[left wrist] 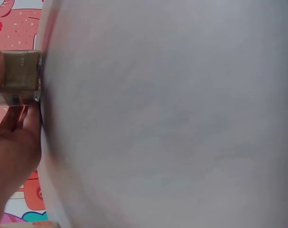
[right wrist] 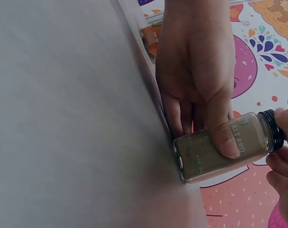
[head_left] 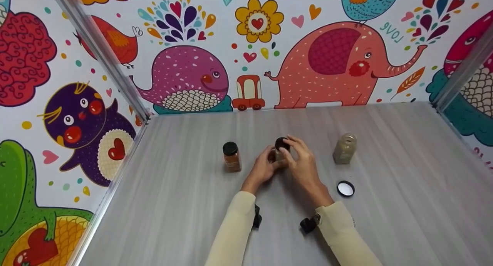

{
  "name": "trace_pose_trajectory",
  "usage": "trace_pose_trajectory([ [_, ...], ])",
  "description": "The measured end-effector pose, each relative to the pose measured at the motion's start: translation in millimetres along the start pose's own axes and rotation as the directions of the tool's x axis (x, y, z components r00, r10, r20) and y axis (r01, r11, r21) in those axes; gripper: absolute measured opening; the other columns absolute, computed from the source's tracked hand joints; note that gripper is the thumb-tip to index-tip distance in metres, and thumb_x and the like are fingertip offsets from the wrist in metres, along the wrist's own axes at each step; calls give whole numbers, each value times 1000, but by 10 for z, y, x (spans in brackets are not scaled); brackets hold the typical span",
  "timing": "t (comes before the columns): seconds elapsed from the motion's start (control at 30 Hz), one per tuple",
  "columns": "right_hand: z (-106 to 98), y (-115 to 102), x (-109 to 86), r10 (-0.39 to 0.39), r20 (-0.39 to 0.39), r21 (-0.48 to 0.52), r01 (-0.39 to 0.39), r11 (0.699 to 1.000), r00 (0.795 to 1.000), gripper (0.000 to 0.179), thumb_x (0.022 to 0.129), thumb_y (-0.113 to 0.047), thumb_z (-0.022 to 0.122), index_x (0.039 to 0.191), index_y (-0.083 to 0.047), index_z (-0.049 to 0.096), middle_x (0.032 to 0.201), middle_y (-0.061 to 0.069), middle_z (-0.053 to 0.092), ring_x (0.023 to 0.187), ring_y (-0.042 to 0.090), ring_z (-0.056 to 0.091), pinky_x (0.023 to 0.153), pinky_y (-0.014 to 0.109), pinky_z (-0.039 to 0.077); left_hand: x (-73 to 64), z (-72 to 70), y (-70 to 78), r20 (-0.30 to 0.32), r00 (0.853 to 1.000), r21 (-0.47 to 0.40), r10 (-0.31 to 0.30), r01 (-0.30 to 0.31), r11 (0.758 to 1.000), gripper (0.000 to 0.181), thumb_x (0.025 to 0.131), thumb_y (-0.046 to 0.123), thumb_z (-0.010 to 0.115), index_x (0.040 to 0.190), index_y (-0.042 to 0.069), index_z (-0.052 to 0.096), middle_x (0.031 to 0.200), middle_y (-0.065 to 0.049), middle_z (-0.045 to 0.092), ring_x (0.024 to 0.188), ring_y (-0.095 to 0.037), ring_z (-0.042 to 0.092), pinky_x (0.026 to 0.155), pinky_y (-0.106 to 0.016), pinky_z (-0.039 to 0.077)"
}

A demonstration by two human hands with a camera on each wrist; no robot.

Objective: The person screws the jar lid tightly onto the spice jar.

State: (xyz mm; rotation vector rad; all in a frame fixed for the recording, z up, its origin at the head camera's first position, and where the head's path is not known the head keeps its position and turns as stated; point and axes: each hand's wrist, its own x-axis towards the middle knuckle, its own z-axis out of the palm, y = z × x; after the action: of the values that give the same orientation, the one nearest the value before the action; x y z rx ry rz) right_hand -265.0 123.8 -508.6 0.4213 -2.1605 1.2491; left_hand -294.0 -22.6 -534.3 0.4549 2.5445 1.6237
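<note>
A square clear spice jar (right wrist: 208,159) with grey-brown contents and a black lid (right wrist: 271,130) stands on the table between both hands. My left hand (head_left: 262,169) holds its body low down, with the thumb across the printed side in the right wrist view. At the top, the fingers of my right hand (head_left: 305,164) grip the black lid. To the right stands a similar jar (head_left: 345,149) without a lid. A loose black lid (head_left: 346,189) lies near it, its white inside facing up. Left of the hands is a black-lidded jar (head_left: 232,160) with orange-brown contents.
The grey wood-grain table (head_left: 177,208) reaches back to a wall (head_left: 258,65) printed with cartoon animals. Metal frame posts (head_left: 104,58) stand at the table's back corners. A small black camera (head_left: 308,225) sits by the right wrist.
</note>
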Motion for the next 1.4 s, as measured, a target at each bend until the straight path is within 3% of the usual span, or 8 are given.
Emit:
trace_pose_trajectory([
  [0.17, -25, -23, 12, 44, 36, -1, -43, 999, 998, 35, 98, -12, 65, 131, 0, 63, 137, 20, 61, 128, 34, 59, 105, 51, 47, -8, -4, 13, 5, 1000, -1, -4, 4, 1000, 51, 93, 35, 70, 137, 15, 54, 128, -10, 67, 112, -19, 60, 100, -39, 48],
  [0.27, -18, -23, 13, 58, 64, -16, -57, 998, 996, 37, 98, -11, 64, 132, 2, 62, 136, 21, 61, 127, 36, 59, 105, 50, 48, -5, -2, 7, 3, 1000, -8, -15, 15, 1000, 51, 93, 35, 70, 138, 16, 54, 131, -11, 66, 118, -21, 61, 104, -41, 48],
  [0.4, -13, -25, 17, 59, 56, -26, -57, 998, 997, 35, 97, -11, 65, 129, 2, 63, 130, 22, 64, 123, 36, 62, 103, 49, 50, -2, 1, 16, 1, 1000, 5, -28, 28, 1000, 52, 94, 35, 69, 139, 16, 54, 135, -12, 64, 122, -22, 60, 106, -42, 47],
  [0.6, -21, -23, 16, 64, 49, -20, -63, 998, 997, 37, 97, -13, 66, 132, 0, 62, 134, 21, 62, 126, 35, 60, 105, 51, 48, 5, 3, 25, 4, 1000, 0, -19, 19, 1000, 49, 94, 35, 69, 136, 14, 55, 129, -10, 65, 111, -18, 58, 101, -38, 47],
  [1.03, 21, 0, 0, 19, 49, -12, -18, 1000, 999, 37, 96, -10, 67, 130, 3, 62, 133, 24, 62, 126, 35, 60, 103, 49, 49, 8, 1, 1, 2, 1000, -8, -7, 7, 1000, 48, 95, 31, 68, 138, 14, 54, 138, -13, 62, 128, -22, 58, 108, -41, 46],
  [1.27, 16, -14, -15, 32, 60, 14, -33, 999, 998, 40, 98, -11, 65, 136, 1, 59, 142, 21, 57, 133, 34, 55, 107, 51, 45, 3, -23, -8, 10, 1000, 35, 19, -19, 999, 43, 96, 32, 68, 132, 13, 56, 119, -10, 68, 102, -15, 58, 94, -34, 47],
  [1.4, 16, -14, -20, 23, 48, 4, -23, 1000, 999, 38, 98, -8, 63, 134, 1, 61, 137, 22, 60, 128, 35, 59, 104, 51, 48, 1, -20, 11, 19, 1000, 34, 10, -11, 999, 44, 96, 34, 68, 133, 13, 55, 119, -10, 68, 103, -15, 59, 96, -35, 48],
])
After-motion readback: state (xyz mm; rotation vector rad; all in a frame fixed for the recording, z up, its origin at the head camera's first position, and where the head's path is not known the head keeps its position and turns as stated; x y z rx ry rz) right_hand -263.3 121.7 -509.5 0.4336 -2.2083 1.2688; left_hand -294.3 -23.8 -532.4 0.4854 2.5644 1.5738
